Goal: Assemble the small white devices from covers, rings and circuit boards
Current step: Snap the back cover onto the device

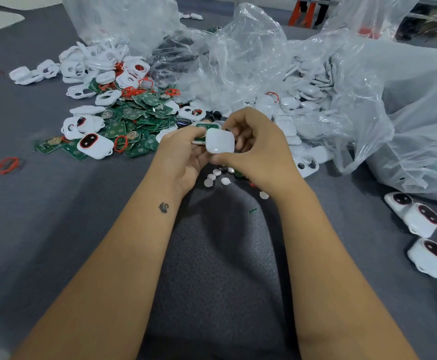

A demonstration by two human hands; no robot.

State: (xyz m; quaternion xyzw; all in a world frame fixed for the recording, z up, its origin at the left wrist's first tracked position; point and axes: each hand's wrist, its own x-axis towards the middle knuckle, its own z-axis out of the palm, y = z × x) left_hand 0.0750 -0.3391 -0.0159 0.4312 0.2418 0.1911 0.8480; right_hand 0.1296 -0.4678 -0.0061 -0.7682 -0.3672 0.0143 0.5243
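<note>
Both hands meet at the middle of the view, above a grey worktop (56,229). The left hand (183,154) curls its fingers round a white cover (199,141) whose edge shows just under the thumb, at 9 o'clock of the piece in front. The right hand (259,152) pinches a second white cover (220,141), a rounded square with its smooth back toward the camera, thumb below and fingers curled behind it. The 2 pieces touch, pressed close between the hands; whether they are fully joined cannot be told. A green circuit board in a white shell (206,125) lies just beyond the hands at 12 o'clock.

At 10 o'clock of the hands a heap of green circuit boards (134,118) spreads over the worktop, mixed with loose white covers (100,66) and red rings (120,143). A finished white device (95,146) with a red-rimmed dark window lies at the heap's near edge. 1 red ring (7,165) lies apart at 9 o'clock. Small white discs (212,178) are scattered right under the hands at 6 o'clock.

Crumpled clear plastic bags (251,61) fill the stretch from 12 to 3 o'clock, with more white covers inside. At 4 o'clock, finished devices (419,219) lie near the worktop's right edge.
</note>
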